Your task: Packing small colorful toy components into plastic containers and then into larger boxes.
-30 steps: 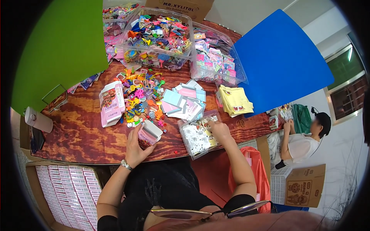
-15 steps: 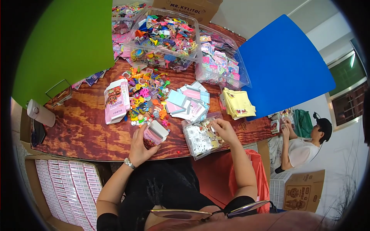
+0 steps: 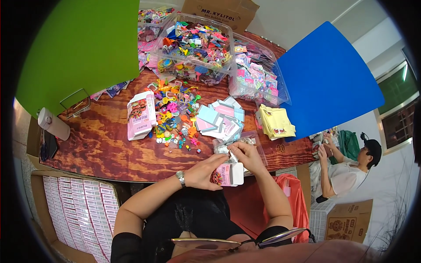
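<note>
My left hand (image 3: 203, 172) grips a small pink and white carton (image 3: 231, 174) at the table's near edge, with the carton's white end toward my right hand. Just above it, my right hand (image 3: 248, 157) is closed in a pinch at a small whitish piece, too small and covered to name. Both hands are over a clear plastic box (image 3: 262, 151) of small silvery-white pieces, mostly hidden by them. Beyond lie loose blue, pink and white cards (image 3: 221, 117). Left of these spreads a heap of small colourful plastic toys (image 3: 171, 115), beside a stack of flattened pink cartons (image 3: 141, 116).
Clear bins of toys (image 3: 193, 55) and packets (image 3: 256, 79) stand at the back. Yellow packets (image 3: 276, 121) lie right, near a blue panel (image 3: 329, 79). A green panel (image 3: 79, 52) and a pale bottle (image 3: 53, 124) are left. A co-worker (image 3: 346, 166) sits far right.
My left hand has carried the carton right, next to the clear box. My right hand has lifted from the box's pieces and moved slightly left, beside the carton.
</note>
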`<state>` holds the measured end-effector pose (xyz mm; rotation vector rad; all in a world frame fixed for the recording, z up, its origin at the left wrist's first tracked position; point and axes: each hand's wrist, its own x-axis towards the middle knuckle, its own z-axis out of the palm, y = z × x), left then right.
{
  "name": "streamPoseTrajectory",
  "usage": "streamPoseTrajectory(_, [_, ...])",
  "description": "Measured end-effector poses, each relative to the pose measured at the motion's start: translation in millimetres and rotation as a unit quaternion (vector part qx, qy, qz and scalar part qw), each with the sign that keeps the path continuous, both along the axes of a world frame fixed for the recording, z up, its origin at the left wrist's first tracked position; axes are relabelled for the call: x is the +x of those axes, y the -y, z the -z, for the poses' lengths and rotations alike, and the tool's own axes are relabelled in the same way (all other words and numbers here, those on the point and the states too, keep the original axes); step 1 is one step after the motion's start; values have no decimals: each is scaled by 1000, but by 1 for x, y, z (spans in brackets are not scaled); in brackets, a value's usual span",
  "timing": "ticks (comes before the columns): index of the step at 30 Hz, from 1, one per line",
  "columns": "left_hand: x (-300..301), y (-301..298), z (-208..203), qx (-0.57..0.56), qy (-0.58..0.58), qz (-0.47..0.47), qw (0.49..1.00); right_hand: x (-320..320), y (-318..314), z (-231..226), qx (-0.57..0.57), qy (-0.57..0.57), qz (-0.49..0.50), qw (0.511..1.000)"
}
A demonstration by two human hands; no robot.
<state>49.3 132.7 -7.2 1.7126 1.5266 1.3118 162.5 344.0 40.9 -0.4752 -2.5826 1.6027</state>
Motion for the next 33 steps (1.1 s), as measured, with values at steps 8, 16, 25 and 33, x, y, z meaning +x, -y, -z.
streamPoseTrajectory(8, [1,2,-3,-11,-73,-71,995,-1,-4,-51,262,-92,72,958])
streamPoseTrajectory(16, [-1,19,4,-4,-33,-319,947,-24,47,-61,374,-136,-149,905])
streamPoseTrajectory(25, [-8,39,9,39,-53,-373,926,-50,72,-50,379,-164,-208,887])
streamPoseTrajectory(33, [-10,48,2,86,-20,-417,905,-57,78,-57,398,-295,-139,858])
